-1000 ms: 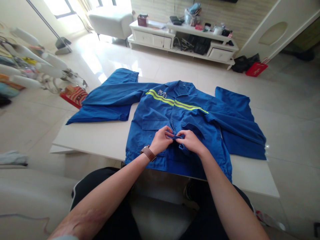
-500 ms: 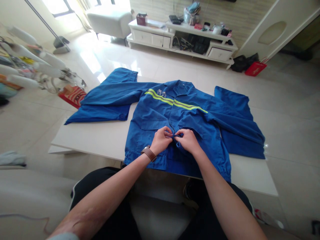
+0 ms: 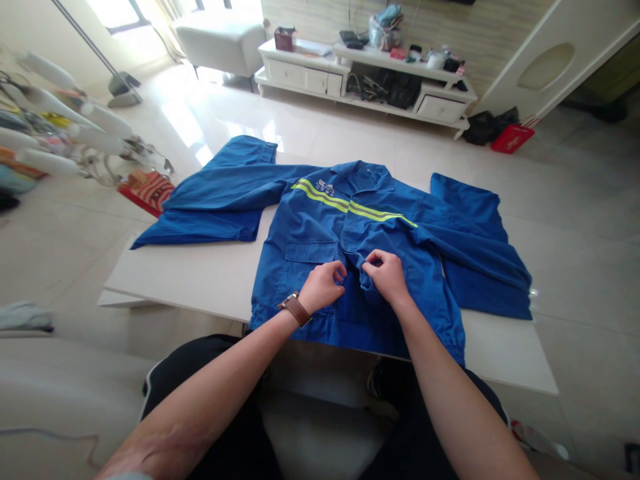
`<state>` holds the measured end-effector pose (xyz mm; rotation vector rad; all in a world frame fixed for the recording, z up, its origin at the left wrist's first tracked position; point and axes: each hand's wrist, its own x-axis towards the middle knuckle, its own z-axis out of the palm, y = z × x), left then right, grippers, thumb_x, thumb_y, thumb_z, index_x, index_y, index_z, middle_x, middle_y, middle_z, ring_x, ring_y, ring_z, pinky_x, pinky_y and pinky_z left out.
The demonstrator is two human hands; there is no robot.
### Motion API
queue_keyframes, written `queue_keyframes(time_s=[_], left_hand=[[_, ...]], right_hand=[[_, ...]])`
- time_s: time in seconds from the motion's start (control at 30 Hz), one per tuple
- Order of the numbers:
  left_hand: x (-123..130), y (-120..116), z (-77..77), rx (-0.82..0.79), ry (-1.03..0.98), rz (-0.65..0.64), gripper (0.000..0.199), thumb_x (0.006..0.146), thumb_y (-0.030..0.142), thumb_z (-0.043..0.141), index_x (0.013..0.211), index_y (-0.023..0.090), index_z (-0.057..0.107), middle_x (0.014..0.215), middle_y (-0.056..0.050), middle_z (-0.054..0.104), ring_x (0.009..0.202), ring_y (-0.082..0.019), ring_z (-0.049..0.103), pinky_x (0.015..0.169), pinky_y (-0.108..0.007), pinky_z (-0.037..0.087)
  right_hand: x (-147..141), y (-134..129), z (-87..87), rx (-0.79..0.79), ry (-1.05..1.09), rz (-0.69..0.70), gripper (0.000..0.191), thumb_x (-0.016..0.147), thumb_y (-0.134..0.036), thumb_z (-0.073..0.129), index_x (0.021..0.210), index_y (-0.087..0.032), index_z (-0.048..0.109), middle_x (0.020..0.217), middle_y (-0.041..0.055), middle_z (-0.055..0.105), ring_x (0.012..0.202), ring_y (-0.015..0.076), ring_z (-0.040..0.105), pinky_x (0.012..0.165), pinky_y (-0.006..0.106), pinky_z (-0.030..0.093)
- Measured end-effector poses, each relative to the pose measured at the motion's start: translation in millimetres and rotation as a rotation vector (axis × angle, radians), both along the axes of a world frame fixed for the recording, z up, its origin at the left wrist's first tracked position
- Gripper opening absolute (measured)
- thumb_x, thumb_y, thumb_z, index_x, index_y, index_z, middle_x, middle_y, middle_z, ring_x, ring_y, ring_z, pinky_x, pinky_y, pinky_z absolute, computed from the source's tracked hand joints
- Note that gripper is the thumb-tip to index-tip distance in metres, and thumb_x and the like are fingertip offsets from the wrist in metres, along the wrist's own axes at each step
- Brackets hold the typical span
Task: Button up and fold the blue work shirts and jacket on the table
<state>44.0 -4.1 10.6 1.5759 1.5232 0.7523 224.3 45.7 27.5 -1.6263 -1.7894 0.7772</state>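
A blue work jacket [image 3: 300,223] with a yellow-and-grey reflective stripe [image 3: 373,212] across its chest lies spread over a white table, collar away from me. My right hand [image 3: 386,275] pinches the edge of the jacket's right-hand front panel near the lower middle, and the cloth bunches below its fingers. My left hand [image 3: 324,288] hovers over the other front panel, just under the pocket flap [image 3: 310,251]. Its fingers are curled, with a gap between thumb and forefinger and nothing visible between them. A brown-strapped watch [image 3: 296,308] sits on the left wrist.
The white table [image 3: 190,273] shows at both sides of the jacket. More blue cloth [image 3: 200,228] lies under the sleeves. Across the tiled floor stand a white TV cabinet [image 3: 300,79] and a red bag [image 3: 513,137]. At the left is a rack with white rods [image 3: 95,140].
My hands, which were together at the front edges, have come apart. The left has drawn slightly down and let go of the cloth; the right has moved a little right with the panel edge.
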Motion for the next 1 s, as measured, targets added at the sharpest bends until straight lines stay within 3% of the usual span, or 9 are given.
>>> queue_keyframes(time_s=[0.13,0.27,0.4,0.53,0.6,0.67,0.77,1.0], left_hand=[[2,-5,1.1,-0.016,0.196,-0.147,0.034,0.070,0.010,0.066,0.101,0.024,0.066,0.094,-0.001,0.073,0.082,-0.020,0.067,0.073,-0.028,0.049],[5,-8,0.3,-0.054,0.297,-0.217,0.032,0.083,0.020,0.063,0.115,0.021,0.059,0.107,-0.007,0.071,0.099,-0.023,0.068,0.087,-0.033,0.053],[4,-11,-7.1,-0.011,0.514,-0.250,0.043,0.088,0.025,0.062,0.130,0.019,0.054,0.142,-0.015,0.057,0.130,-0.029,0.056,0.103,-0.041,0.050],[4,-16,-15.2,-0.038,0.658,-0.347,0.057,0.088,0.025,0.065,0.142,0.018,0.051,0.160,-0.016,0.043,0.146,-0.032,0.043,0.109,-0.044,0.048],[6,-17,-14.4,-0.036,0.717,-0.348,0.043,0.089,0.027,0.062,0.131,0.015,0.062,0.152,-0.018,0.053,0.140,-0.033,0.051,0.104,-0.043,0.052],[9,-17,-9.5,-0.051,0.770,-0.327,0.028,0.093,0.029,0.057,0.111,0.014,0.072,0.130,-0.019,0.068,0.120,-0.033,0.066,0.093,-0.042,0.056],[12,-17,0.7,-0.066,0.826,-0.302,0.031,0.095,0.032,0.053,0.093,0.013,0.077,0.100,-0.019,0.076,0.096,-0.033,0.074,0.082,-0.041,0.058],[13,-18,5.5,-0.041,0.840,-0.291,0.032,0.096,0.032,0.054,0.093,0.013,0.079,0.093,-0.019,0.077,0.091,-0.032,0.076,0.075,-0.039,0.058]], right_hand=[[5,3,3.2,-0.044,0.106,0.010,0.025,0.075,-0.037,0.060,0.060,-0.019,0.066,0.057,0.0002,0.061,0.058,0.0161,0.055,0.059,0.027,0.038],[4,1,0.3,-0.175,0.045,0.085,0.032,0.078,-0.041,0.058,0.061,-0.018,0.072,0.051,0.0012,0.061,0.054,0.0161,0.057,0.058,0.027,0.038],[2,-2,0.6,-0.237,-0.043,0.152,0.028,0.076,-0.036,0.059,0.062,-0.018,0.076,0.054,0.0029,0.066,0.056,0.0171,0.062,0.061,0.027,0.041],[3,-3,6.5,-0.132,-0.104,0.092,0.029,0.075,-0.032,0.059,0.053,-0.019,0.072,0.048,0.0033,0.063,0.052,0.0167,0.060,0.061,0.027,0.041],[3,-3,8.8,-0.099,-0.098,0.033,0.028,0.074,-0.031,0.059,0.052,-0.019,0.072,0.043,0.0026,0.059,0.049,0.0164,0.058,0.060,0.027,0.040],[4,-3,9.3,-0.079,-0.095,-0.022,0.028,0.074,-0.030,0.059,0.051,-0.019,0.071,0.039,0.0017,0.055,0.045,0.0160,0.055,0.059,0.027,0.039],[5,-2,6.5,-0.029,-0.172,-0.036,0.033,0.077,-0.032,0.062,0.047,-0.020,0.065,0.041,0.0020,0.055,0.048,0.0158,0.056,0.061,0.027,0.039],[1,-3,-7.5,-0.180,-0.501,0.156,0.022,0.076,-0.036,0.074,0.061,-0.022,0.064,0.067,0.0037,0.070,0.073,0.0199,0.065,0.064,0.027,0.036]])
